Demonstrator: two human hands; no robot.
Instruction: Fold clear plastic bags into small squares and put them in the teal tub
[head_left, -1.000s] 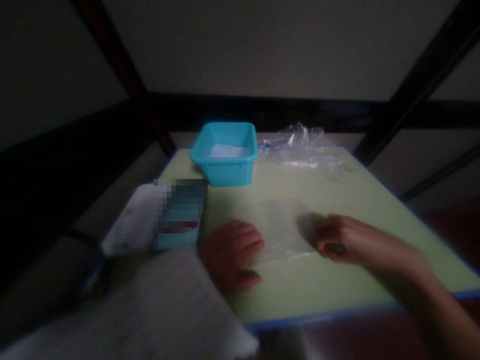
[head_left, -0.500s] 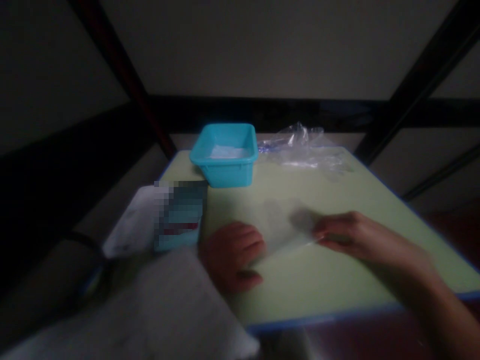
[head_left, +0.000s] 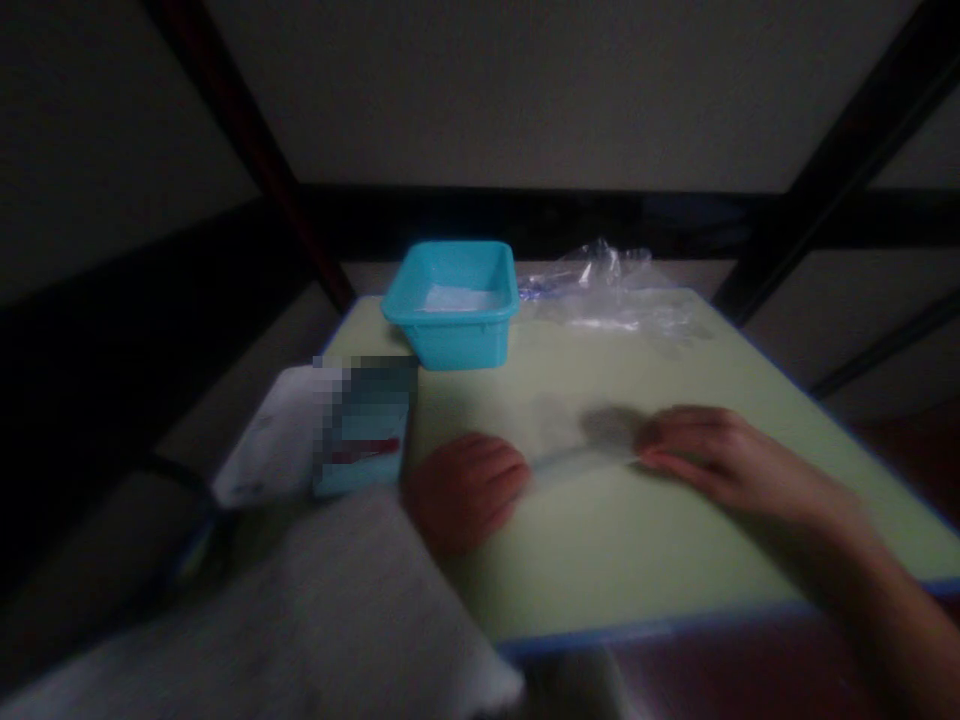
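A thin, clear plastic bag or sheet (head_left: 559, 445) lies low over the pale green table (head_left: 600, 560), stretched between my two hands; the dim light leaves its exact kind unclear. My left hand (head_left: 469, 490) is closed at its left end, fingers curled and thumb tucked out of sight. At the right end, my right hand (head_left: 697, 450) pinches its edge between thumb and fingers. The near edge of the plastic runs almost straight from one hand to the other.
Beyond my hands stands a turquoise plastic basket (head_left: 469, 345) with white material inside. Crumpled clear plastic (head_left: 607, 285) lies at the back right. Left of my left hand are a blurred-out flat item (head_left: 367, 430) and a white sheet (head_left: 274, 435). Blue edging borders the table.
My left thumb, apart from the fingers before, is now drawn in and the hand has closed. My right hand has shifted slightly right, still pinching the plastic.
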